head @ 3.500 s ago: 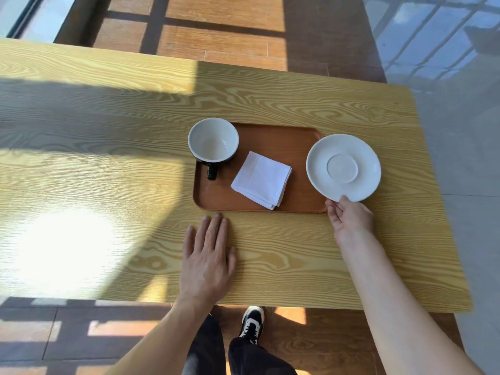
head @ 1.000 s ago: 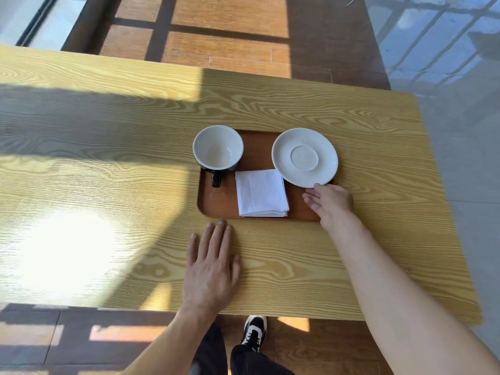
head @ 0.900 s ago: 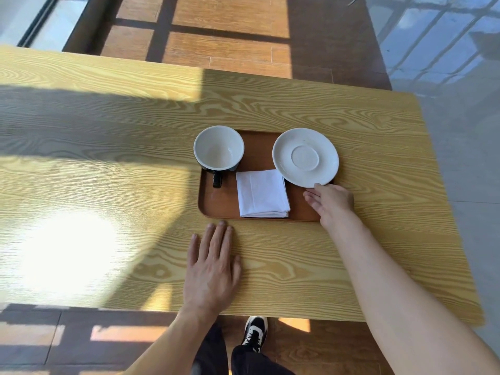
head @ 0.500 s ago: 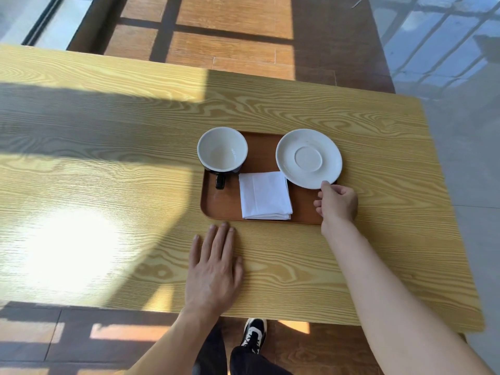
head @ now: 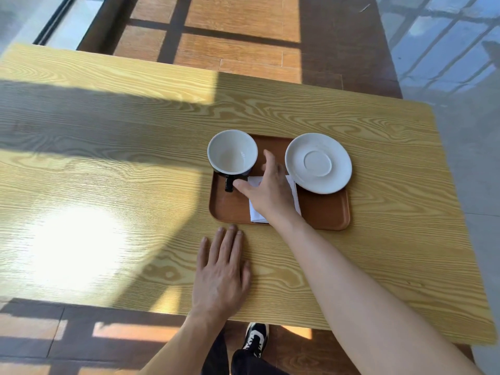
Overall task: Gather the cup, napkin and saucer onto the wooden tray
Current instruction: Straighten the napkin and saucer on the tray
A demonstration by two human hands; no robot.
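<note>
Leaving the saucer (head: 318, 163) at the tray's (head: 322, 212) two o'clock, the right hand (head: 266, 189) now reaches over the napkin (head: 293, 189) toward the cup (head: 232, 152), grip released. Left hand (head: 221, 269) rests flat on the desk (head: 108, 158). Everything looks gathered.

A wood-grain bench (head: 351, 125) in sun and shadow.
A brown tray (head: 322, 212) sits flat on the bench toward its right end, and the left hand (head: 220, 272) lies palm-down on the bare surface just in front of the tray. A bright patch of sunlight falls on the left part.
</note>
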